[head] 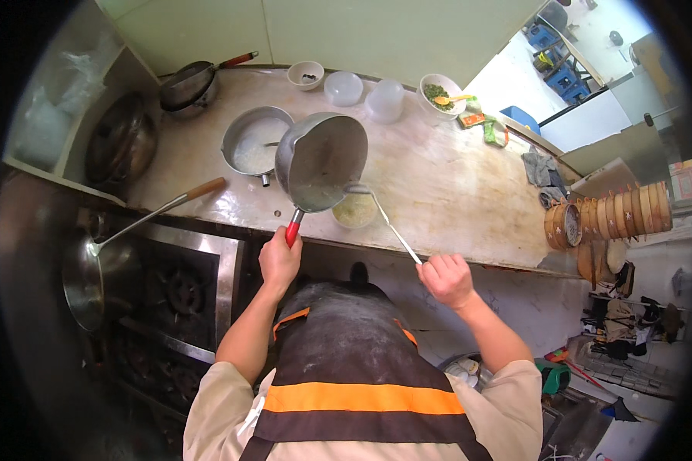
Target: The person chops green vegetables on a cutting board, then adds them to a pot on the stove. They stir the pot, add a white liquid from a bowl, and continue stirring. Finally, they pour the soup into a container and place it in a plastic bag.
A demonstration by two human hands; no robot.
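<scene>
My left hand (280, 259) grips the red handle of a metal saucepan (323, 155), which is tilted so that its inside faces right. Below its lip, near the counter's front edge, stands a bowl (354, 211) with pale yellowish contents. My right hand (447, 280) holds the long handle of a ladle (387, 218); its head is at the saucepan's rim, above the bowl. Behind and left of the saucepan sits a second metal pot (256, 141) with whitish, grainy contents and a utensil partly hidden in it.
A wok (86, 282) with a wooden handle lies by the gas stove (184, 288) at left. Along the back wall are a small white bowl (305, 75), plastic containers (343, 89) and a bowl of chopped greens (438, 95). Bamboo steamers (623, 213) are stacked at right.
</scene>
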